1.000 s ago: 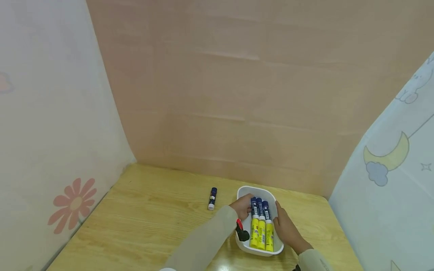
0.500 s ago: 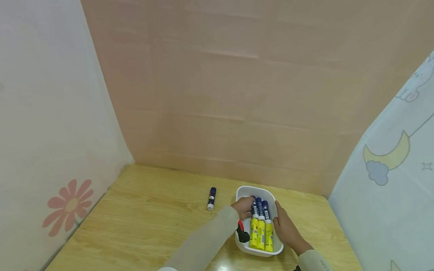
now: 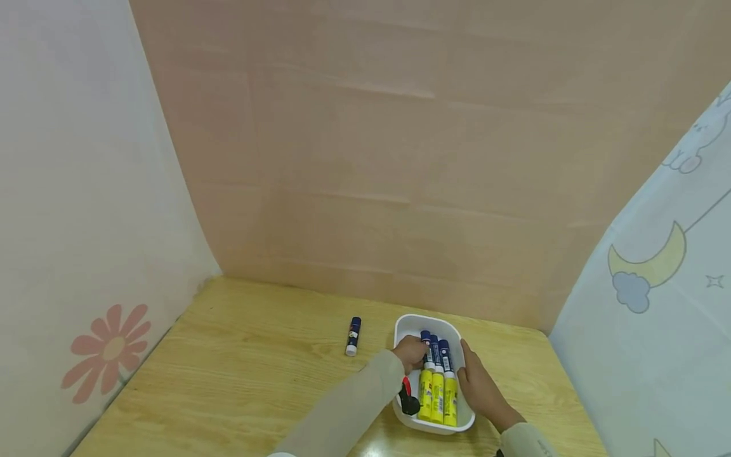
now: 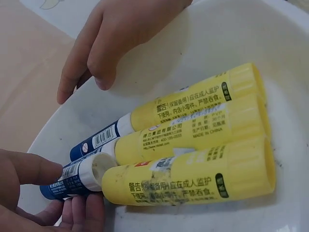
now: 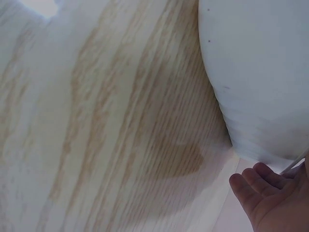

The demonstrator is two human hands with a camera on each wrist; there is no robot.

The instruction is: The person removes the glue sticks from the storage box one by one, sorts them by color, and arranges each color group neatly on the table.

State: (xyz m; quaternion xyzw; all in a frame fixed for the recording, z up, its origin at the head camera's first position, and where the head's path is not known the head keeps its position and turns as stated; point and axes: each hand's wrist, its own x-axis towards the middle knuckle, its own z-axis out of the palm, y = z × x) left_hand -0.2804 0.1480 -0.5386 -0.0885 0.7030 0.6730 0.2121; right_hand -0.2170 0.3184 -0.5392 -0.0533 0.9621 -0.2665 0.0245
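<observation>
A white plastic basin [image 3: 407, 327] on the table holds three yellow glue sticks [image 4: 193, 176] side by side, with three blue glue sticks lined up end to end beyond them. My left hand [image 3: 410, 351] reaches inside and pinches the leftmost blue glue stick [image 4: 72, 180] between thumb and fingers. Its white end sits right at the nearest yellow stick's end, angled slightly off line. On the basin's right side, my right hand [image 3: 482, 388] grips the rim, thumb inside and fingers along the outer wall.
Another blue glue stick [image 3: 353, 336] with a white end lies on the wood-grain table [image 3: 245, 362], left of the basin. A brown backdrop [image 3: 365, 190] rises behind the table. Printed white sheets [image 3: 634, 343] flank both sides.
My left fingers have shifted over the leftmost blue glue stick and moved it slightly. The right hand stays on the basin's rim. The head view has drifted a little.
</observation>
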